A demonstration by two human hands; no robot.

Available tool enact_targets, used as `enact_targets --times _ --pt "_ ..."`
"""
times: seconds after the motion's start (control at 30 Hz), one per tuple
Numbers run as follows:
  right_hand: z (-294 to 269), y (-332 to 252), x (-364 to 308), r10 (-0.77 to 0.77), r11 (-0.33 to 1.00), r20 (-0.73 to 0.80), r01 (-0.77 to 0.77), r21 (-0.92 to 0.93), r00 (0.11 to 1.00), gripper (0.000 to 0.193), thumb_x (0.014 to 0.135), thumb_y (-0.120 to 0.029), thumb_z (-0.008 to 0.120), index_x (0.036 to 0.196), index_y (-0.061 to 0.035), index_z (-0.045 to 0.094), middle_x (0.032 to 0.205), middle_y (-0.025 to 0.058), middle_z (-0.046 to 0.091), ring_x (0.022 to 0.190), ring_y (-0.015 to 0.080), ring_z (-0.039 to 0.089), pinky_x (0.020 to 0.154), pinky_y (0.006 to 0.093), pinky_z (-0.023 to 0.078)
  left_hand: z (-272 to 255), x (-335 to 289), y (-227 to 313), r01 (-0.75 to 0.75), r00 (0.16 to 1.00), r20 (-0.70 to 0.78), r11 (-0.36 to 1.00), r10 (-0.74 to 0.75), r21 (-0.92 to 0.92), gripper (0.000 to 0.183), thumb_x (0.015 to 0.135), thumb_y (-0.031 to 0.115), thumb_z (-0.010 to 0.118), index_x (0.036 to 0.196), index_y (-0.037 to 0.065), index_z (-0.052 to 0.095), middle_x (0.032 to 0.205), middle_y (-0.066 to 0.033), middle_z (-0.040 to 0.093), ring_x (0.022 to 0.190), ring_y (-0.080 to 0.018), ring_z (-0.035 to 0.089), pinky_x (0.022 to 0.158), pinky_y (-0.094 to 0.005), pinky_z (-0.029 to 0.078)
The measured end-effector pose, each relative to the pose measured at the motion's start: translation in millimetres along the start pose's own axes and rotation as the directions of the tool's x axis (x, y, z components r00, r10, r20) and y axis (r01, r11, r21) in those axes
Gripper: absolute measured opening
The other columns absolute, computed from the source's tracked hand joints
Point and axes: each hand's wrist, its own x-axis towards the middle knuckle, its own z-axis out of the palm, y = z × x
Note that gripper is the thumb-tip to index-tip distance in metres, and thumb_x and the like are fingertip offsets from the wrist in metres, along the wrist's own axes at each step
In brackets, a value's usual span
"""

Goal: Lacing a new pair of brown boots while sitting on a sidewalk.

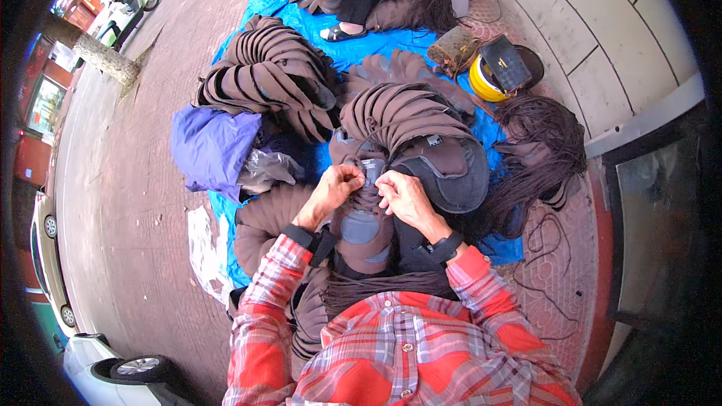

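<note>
Both hands, left hand (336,184) and right hand (401,197), are pinched on the brown shoe upper (366,203); lacing is best kept taut and even.

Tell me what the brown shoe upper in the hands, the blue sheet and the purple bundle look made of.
Brown shoe upper: matte, suede-like or felt fabric, no shine; grey patches look smoother.
Blue sheet: plastic tarpaulin by its slight sheen and stiff creases.
Purple bundle: soft cloth, probably, dull and loosely folded.

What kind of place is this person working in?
Probably an outdoor pavement workplace beside a street: brick paving, parked cars, and a blue tarp spread on the ground with stacks of brown shoe uppers.
</note>
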Motion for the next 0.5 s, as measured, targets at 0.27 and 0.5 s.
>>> enact_targets --times 0.27,0.5 --pt "6 10 22 -0.327 0.943 -0.174 0.307 -0.129 0.929 0.015 0.083 0.001 0.050 0.099 -0.0001 0.051 0.081 0.0079 0.057 0.058 0.0109 0.058 0.038 0.0214 0.045 5 10 14 -0.243 0.966 0.039 0.842 0.257 0.481 0.027 0.078 -0.004 0.048 0.103 0.003 0.039 0.066 -0.0096 0.053 0.063 -0.0187 0.054 0.059 -0.0338 0.045" --pt "8 20 39 -0.458 0.816 0.017 0.428 -0.390 0.889 0.028 0.073 0.006 0.050 0.099 0.0008 0.044 0.087 0.0195 0.056 0.074 0.0329 0.059 0.065 0.0391 0.048 -6 5 17 -0.131 0.991 0.062 0.966 0.120 0.224 0.026 0.078 -0.003 0.047 0.102 0.001 0.039 0.071 -0.0089 0.055 0.067 -0.0184 0.054 0.063 -0.0309 0.045"
